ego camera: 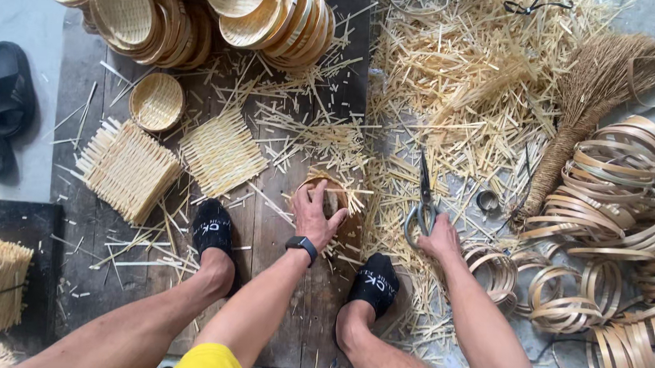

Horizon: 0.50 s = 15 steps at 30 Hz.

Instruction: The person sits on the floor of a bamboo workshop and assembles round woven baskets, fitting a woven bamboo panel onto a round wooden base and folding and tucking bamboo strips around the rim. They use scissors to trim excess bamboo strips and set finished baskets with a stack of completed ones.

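Observation:
My left hand [315, 214], with a dark watch on the wrist, presses down on a small round woven basket piece [336, 194] on the dark wooden board [280, 255] between my feet. My right hand [437, 240] grips the handles of grey metal scissors [422, 199], which lie on the bamboo scraps with the blades pointing away from me. Both feet wear black socks and rest on either side of the left hand.
Stacks of finished round baskets [180, 16] lie at the top. Flat woven mats [128, 168] and one small basket [156, 101] lie left. A heap of bamboo offcuts [457, 79], a straw broom [588, 107] and many bamboo hoops [620, 219] fill the right. Black sandals [3, 107] sit far left.

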{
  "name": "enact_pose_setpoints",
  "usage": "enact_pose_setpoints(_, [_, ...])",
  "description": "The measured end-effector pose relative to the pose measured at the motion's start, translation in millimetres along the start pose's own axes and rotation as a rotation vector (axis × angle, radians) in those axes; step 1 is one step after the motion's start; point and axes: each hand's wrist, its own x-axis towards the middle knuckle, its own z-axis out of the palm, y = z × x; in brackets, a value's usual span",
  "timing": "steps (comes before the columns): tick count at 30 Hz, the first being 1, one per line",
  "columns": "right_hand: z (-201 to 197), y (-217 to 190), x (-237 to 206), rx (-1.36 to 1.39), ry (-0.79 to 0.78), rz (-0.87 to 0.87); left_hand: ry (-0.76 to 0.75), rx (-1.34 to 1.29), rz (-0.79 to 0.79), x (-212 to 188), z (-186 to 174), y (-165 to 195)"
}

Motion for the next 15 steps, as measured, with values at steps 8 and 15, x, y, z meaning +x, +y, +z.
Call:
enact_pose_setpoints(8, [-8,-41,-55,0.83,-0.276,0.081,-0.15,-0.032,0.331,12,-8,-25])
enact_pose_setpoints(15, [16,-108,-143,1.145,-0.154,-0.267,-0.042,-0.1,0.075,-12,-7,-30])
